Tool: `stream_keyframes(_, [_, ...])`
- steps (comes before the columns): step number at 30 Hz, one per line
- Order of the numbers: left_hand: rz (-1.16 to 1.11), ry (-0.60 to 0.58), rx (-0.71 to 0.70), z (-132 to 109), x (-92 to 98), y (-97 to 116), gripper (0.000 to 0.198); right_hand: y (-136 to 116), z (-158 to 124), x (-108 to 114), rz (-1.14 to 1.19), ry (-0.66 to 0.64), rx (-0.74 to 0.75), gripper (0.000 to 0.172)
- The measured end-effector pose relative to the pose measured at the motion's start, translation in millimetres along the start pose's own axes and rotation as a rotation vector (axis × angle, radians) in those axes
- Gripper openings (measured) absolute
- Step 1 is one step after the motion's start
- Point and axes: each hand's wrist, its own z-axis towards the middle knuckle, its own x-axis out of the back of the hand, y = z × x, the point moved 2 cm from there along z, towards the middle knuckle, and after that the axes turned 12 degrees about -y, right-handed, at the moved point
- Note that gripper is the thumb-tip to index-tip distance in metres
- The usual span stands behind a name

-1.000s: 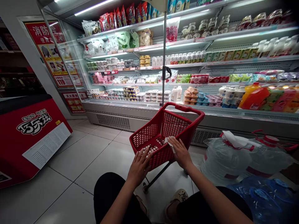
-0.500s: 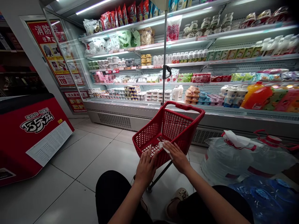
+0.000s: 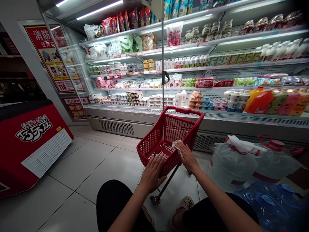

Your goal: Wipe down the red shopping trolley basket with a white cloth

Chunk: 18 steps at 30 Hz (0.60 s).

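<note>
A small red mesh shopping cart stands on the tiled floor in front of me. My left hand lies flat against its near wall, fingers stretched out and together. My right hand presses a white cloth against the cart's near right rim, fingers lying flat over it. My knees in black trousers show at the bottom edge.
A lit chiller with several shelves of dairy, drinks and packets runs behind the cart. A red freezer chest stands at the left. Large water bottles sit on the floor at the right, one with a white cloth on top.
My right hand with the cloth slid left along the cart's rim, then back right. The view shifted slightly and the cart now sits a little further left.
</note>
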Motion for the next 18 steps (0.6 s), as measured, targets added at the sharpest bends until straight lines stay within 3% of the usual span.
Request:
stream_keyframes(4, [-0.024,0.024,0.152,0.8,-3.6,-17.3,0.099,-24.2,-7.5,-5.6,-0.018,-0.051,0.062,0.055])
stream_keyframes(9, [-0.035,0.021,0.196,-0.8,-12.2,-12.7,0.108,-59.2,-21.8,-16.9,-0.022,-0.096,0.174,0.060])
stream_keyframes(14, [-0.017,0.052,0.216,3.8,-12.9,-6.8,0.115,-50.5,-19.8,-10.0,-0.009,-0.150,0.230,0.061])
stream_keyframes(18, [-0.006,0.088,0.246,17.6,-16.4,9.6,0.117,-35.7,-16.3,-6.6,0.013,-0.131,0.175,0.059])
